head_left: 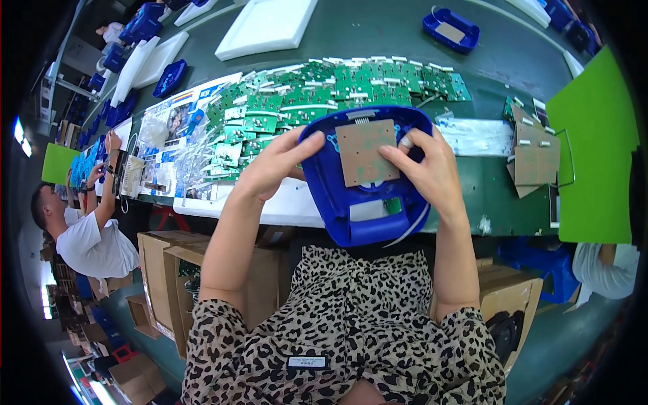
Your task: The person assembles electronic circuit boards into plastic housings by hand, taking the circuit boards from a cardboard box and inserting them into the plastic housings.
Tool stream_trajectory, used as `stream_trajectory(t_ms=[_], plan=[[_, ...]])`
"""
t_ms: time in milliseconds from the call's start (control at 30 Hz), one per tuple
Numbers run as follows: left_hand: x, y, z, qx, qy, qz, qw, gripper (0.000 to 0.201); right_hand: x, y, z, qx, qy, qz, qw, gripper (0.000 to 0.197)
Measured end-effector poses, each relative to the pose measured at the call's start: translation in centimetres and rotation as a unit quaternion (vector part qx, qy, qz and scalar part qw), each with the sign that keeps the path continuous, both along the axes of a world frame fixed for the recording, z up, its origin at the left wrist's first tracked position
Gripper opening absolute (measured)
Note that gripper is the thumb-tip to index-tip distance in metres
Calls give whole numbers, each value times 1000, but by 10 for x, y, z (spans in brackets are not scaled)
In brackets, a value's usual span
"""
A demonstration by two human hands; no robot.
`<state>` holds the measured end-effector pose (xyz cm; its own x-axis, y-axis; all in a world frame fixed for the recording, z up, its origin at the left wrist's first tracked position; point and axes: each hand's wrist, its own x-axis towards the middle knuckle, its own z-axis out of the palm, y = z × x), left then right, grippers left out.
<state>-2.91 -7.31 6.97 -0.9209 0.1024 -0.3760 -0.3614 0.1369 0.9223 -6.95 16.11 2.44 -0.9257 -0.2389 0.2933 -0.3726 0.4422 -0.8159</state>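
Note:
Between my two hands a blue plastic housing (324, 196) is held up over the near edge of the bench, its hollow side facing me. Inside it lies a brown circuit board (364, 158) with a white connector at its top edge. My left hand (280, 160) grips the housing's left rim, thumb over the edge. On the right side my right hand (432, 165) holds the rim, and its thumb rests on the board's right edge. A thin pale cable (412, 233) hangs at the housing's lower right. The fingers behind the housing are hidden.
Green circuit boards (270, 101) cover the bench behind the housing. Brown boards (536, 152) stand by a green panel (594, 148) at right. Farther back are a white foam tray (266, 27) and another blue housing (451, 30). A co-worker (94, 236) works at left; cardboard boxes (158, 290) stand below.

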Motion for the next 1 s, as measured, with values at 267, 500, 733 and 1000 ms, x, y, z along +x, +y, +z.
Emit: stream_trajectory(t_ms=[267, 500, 733, 1000], plan=[[-122, -22, -4, 143, -61, 25, 987, 42, -5, 90, 12, -253, 48, -84, 963, 10], [-300, -4, -43, 430, -160, 260, 850, 38, 46, 160, -20, -258, -89, -202, 941, 15], [-409, 45, -134, 402, -15, 395, 826, 41, 70, 148, -23, -290, -211, -158, 920, 9], [-426, 56, -124, 392, -180, 225, 874, 59, 57, 150, -35, -306, -258, -96, 911, 4]])
